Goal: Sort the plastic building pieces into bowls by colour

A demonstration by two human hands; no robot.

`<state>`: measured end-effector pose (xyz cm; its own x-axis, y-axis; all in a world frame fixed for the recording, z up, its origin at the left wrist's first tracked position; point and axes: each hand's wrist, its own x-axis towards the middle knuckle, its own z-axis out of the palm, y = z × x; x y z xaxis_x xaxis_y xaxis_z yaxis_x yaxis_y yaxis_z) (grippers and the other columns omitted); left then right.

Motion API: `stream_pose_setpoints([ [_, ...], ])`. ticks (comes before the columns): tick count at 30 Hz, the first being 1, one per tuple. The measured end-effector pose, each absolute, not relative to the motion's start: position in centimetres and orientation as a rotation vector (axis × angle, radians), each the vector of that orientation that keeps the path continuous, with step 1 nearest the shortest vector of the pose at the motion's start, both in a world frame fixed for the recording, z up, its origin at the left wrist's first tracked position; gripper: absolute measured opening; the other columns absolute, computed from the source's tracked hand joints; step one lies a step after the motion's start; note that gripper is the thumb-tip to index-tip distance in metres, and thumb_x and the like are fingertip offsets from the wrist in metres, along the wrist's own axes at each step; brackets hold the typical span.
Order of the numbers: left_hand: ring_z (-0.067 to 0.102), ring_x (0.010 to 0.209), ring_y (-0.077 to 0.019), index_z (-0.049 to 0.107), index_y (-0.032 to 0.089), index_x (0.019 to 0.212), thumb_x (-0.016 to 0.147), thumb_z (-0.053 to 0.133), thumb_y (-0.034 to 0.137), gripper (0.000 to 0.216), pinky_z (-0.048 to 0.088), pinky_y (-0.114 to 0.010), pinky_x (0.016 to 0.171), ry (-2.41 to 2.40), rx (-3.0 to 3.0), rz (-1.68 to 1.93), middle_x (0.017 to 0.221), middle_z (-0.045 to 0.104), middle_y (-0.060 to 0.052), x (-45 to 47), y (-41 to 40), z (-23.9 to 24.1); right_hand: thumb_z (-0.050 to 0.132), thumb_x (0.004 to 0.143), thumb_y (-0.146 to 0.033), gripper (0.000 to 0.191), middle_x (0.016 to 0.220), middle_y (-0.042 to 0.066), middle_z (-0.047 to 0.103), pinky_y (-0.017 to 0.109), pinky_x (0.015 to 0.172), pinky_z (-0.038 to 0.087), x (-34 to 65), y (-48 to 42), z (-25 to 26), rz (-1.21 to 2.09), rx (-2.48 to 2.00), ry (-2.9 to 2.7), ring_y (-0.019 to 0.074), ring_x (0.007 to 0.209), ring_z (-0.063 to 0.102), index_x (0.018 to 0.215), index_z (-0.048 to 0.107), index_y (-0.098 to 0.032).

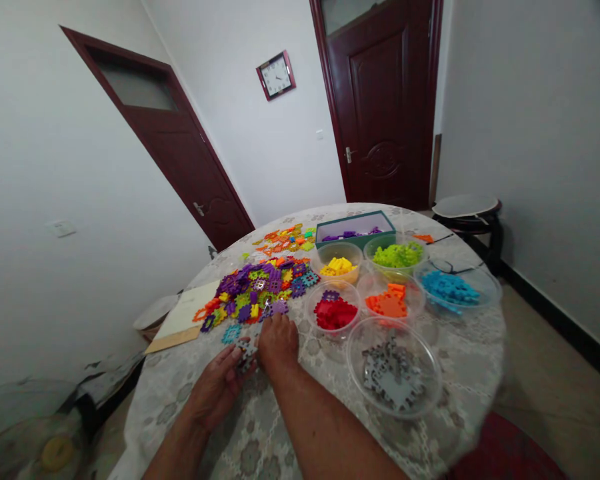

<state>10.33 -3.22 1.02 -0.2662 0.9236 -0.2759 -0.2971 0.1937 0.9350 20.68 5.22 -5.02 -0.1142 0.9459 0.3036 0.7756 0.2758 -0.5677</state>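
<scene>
My left hand (pixel 223 381) is closed around grey notched plastic building pieces (pixel 247 355), held just above the tablecloth. Close beside it, my right hand (pixel 279 341) reaches to the near edge of a mixed pile of plastic building pieces (pixel 275 280). Its fingers are curled together and their tips point away from me, so whatever they grip is hidden. A grey piece (pixel 267 309) and a light purple piece (pixel 280 307) lie right at those fingertips. A blue square frame piece (pixel 231 334) rests on the cloth ahead of my left hand.
Clear bowls stand on the right, sorted by colour: grey (pixel 393 373), red (pixel 335 313), orange (pixel 387 305), yellow (pixel 338 267), green (pixel 397 255) and blue (pixel 450 288). Behind them is a green box (pixel 355 230) with purple pieces. Glasses (pixel 450 268) lie far right; cardboard (pixel 180 320) sits left.
</scene>
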Motion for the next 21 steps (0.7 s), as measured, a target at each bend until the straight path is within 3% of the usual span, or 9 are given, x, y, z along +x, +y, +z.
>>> stream_pose_setpoints([
  [21,0.077,0.078,-0.0173,0.073,0.014,0.096,0.085,0.067,0.002,0.017,0.069,-0.033,0.075,1.269,0.658,1.426,0.093,0.079,-0.007,11.1,-2.2,3.5,0.060,0.097,-0.024,0.029,0.122,0.020,0.065,0.048,0.099,0.047,21.0,4.8,-4.6,0.389,-1.534,-1.911,0.0310,0.115,0.061,0.123,0.068,-0.015],
])
